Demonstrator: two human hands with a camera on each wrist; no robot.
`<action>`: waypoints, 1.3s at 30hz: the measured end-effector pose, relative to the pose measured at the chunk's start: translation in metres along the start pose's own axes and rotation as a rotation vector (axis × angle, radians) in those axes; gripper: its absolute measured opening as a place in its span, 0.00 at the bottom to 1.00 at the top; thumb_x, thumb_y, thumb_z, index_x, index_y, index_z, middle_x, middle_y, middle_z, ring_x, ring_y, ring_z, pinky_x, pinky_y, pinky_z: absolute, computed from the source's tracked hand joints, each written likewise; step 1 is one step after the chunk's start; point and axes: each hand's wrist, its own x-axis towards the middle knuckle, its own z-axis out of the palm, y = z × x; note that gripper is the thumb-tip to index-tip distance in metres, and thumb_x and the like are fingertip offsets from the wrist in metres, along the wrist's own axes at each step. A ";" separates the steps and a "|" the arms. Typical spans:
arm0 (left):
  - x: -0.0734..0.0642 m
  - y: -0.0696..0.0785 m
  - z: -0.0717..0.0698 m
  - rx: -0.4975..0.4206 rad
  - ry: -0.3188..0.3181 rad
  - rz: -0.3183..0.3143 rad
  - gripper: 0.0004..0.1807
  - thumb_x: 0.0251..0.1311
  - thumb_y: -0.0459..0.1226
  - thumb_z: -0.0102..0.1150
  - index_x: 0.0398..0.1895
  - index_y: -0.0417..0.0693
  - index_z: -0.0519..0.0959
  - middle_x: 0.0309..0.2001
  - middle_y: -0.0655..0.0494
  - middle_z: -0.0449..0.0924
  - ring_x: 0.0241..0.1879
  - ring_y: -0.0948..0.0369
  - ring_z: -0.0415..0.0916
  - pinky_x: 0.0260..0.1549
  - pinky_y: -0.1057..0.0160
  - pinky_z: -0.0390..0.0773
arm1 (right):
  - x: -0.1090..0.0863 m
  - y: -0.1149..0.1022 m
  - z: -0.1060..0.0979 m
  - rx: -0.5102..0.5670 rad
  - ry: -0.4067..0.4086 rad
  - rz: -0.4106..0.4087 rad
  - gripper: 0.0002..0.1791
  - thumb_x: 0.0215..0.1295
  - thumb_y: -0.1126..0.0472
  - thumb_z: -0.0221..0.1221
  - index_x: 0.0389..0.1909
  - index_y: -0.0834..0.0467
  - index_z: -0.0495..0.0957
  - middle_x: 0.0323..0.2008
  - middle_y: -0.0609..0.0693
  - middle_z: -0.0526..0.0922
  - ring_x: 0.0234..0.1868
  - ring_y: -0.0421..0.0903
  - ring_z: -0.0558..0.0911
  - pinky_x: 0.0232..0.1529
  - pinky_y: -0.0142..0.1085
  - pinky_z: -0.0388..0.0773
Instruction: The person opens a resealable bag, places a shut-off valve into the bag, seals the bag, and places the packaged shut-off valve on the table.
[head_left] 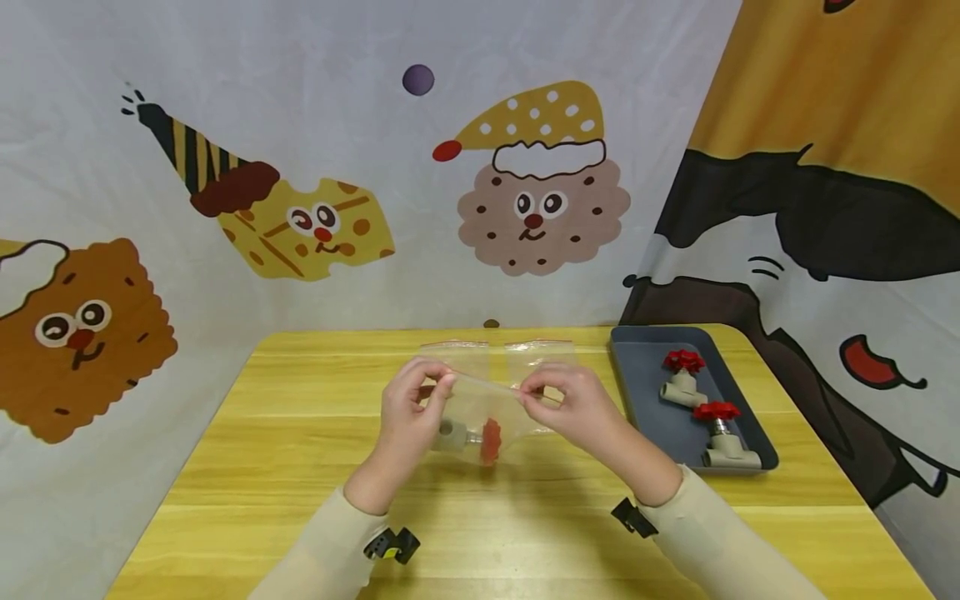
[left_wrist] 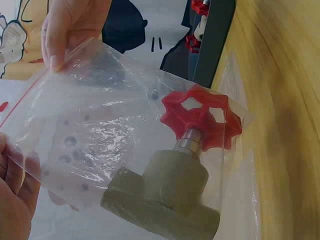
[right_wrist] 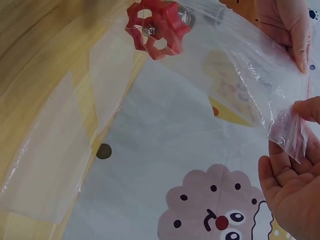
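Note:
Both hands hold up a clear zip bag by its red-lined top edge, above the table. Inside it lies a valve with a beige plastic T-shaped body, a metal neck and a red handwheel. My left hand pinches the bag's left top corner between thumb and fingers. The right hand pinches the right top corner, its thumb over the edge in the right wrist view. Whether the seal is closed all along cannot be made out.
Two more clear zip bags lie flat at the table's back edge, behind the hands. At the right stands a grey tray with two red-handled valves. A cartoon-printed cloth hangs behind the wooden table.

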 end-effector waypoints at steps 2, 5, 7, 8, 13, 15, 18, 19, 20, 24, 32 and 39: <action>0.000 0.000 -0.001 0.004 0.004 0.000 0.02 0.57 0.23 0.58 0.28 0.32 0.77 0.30 0.44 0.78 0.28 0.62 0.74 0.28 0.68 0.81 | 0.000 0.001 0.000 0.001 0.002 0.001 0.03 0.58 0.62 0.64 0.28 0.57 0.84 0.27 0.40 0.81 0.30 0.34 0.77 0.32 0.28 0.78; 0.001 0.001 -0.001 0.015 0.016 0.007 0.02 0.56 0.22 0.58 0.28 0.32 0.77 0.30 0.43 0.78 0.28 0.62 0.74 0.27 0.68 0.81 | -0.001 0.001 0.000 0.006 0.003 0.009 0.02 0.57 0.64 0.64 0.28 0.58 0.84 0.27 0.40 0.82 0.30 0.34 0.77 0.32 0.28 0.78; 0.001 0.001 -0.002 0.021 0.024 0.012 0.03 0.55 0.21 0.59 0.28 0.32 0.77 0.29 0.43 0.78 0.27 0.62 0.74 0.27 0.68 0.81 | -0.001 0.002 0.001 0.012 0.006 0.013 0.01 0.56 0.66 0.65 0.29 0.58 0.84 0.28 0.40 0.82 0.30 0.34 0.77 0.32 0.28 0.79; 0.002 0.002 -0.002 0.023 0.026 0.012 0.03 0.55 0.21 0.59 0.28 0.32 0.77 0.28 0.43 0.78 0.27 0.62 0.74 0.27 0.69 0.81 | 0.000 0.002 0.001 0.014 0.008 0.014 0.02 0.56 0.67 0.64 0.29 0.57 0.84 0.28 0.41 0.82 0.30 0.34 0.78 0.32 0.28 0.79; 0.002 -0.002 -0.003 0.014 0.027 -0.004 0.02 0.56 0.22 0.58 0.28 0.33 0.77 0.28 0.44 0.77 0.27 0.62 0.74 0.28 0.69 0.81 | 0.000 0.002 0.001 0.021 0.020 0.020 0.03 0.55 0.67 0.65 0.28 0.55 0.84 0.28 0.40 0.82 0.30 0.35 0.77 0.32 0.28 0.78; 0.001 -0.010 -0.002 0.011 0.025 -0.013 0.02 0.57 0.23 0.58 0.29 0.34 0.77 0.29 0.45 0.77 0.28 0.62 0.74 0.28 0.68 0.81 | -0.001 0.002 0.001 0.024 0.025 0.026 0.04 0.55 0.67 0.65 0.28 0.55 0.84 0.27 0.40 0.82 0.30 0.34 0.77 0.32 0.28 0.78; -0.001 -0.022 -0.001 0.002 0.025 -0.012 0.02 0.59 0.27 0.59 0.30 0.35 0.78 0.29 0.47 0.77 0.28 0.64 0.74 0.28 0.67 0.81 | -0.002 0.002 -0.001 0.024 0.030 0.031 0.04 0.55 0.67 0.65 0.28 0.54 0.83 0.27 0.39 0.81 0.29 0.34 0.77 0.31 0.29 0.78; -0.002 -0.026 -0.001 0.000 0.025 -0.012 0.03 0.59 0.29 0.59 0.30 0.36 0.78 0.29 0.48 0.77 0.29 0.64 0.74 0.28 0.66 0.82 | -0.003 0.002 -0.001 0.022 0.029 0.032 0.03 0.55 0.66 0.65 0.28 0.54 0.83 0.27 0.39 0.81 0.29 0.34 0.77 0.31 0.29 0.78; -0.003 -0.029 -0.001 -0.003 0.023 -0.014 0.04 0.60 0.30 0.59 0.30 0.36 0.78 0.30 0.49 0.78 0.29 0.64 0.74 0.28 0.66 0.82 | -0.003 0.002 -0.002 0.021 0.028 0.032 0.03 0.56 0.66 0.65 0.27 0.55 0.83 0.27 0.39 0.81 0.29 0.34 0.77 0.31 0.28 0.78; -0.004 -0.032 -0.002 -0.018 0.017 -0.024 0.07 0.61 0.33 0.59 0.31 0.36 0.78 0.31 0.51 0.78 0.29 0.63 0.74 0.28 0.66 0.82 | -0.005 0.003 -0.003 0.023 0.026 0.020 0.01 0.56 0.65 0.65 0.27 0.57 0.83 0.27 0.40 0.81 0.30 0.35 0.77 0.31 0.29 0.78; 0.001 -0.011 -0.004 -0.002 0.043 -0.019 0.02 0.57 0.23 0.58 0.29 0.33 0.77 0.29 0.44 0.77 0.27 0.60 0.74 0.27 0.72 0.80 | -0.010 0.007 -0.006 -0.001 0.040 0.019 0.02 0.56 0.65 0.65 0.26 0.55 0.83 0.26 0.39 0.80 0.29 0.34 0.76 0.31 0.29 0.78; 0.002 -0.001 -0.008 0.013 0.048 -0.025 0.02 0.58 0.23 0.58 0.28 0.31 0.77 0.28 0.44 0.76 0.26 0.59 0.74 0.26 0.70 0.80 | -0.014 0.010 -0.008 -0.032 0.034 0.034 0.05 0.53 0.67 0.66 0.26 0.53 0.83 0.25 0.37 0.79 0.29 0.35 0.75 0.31 0.28 0.76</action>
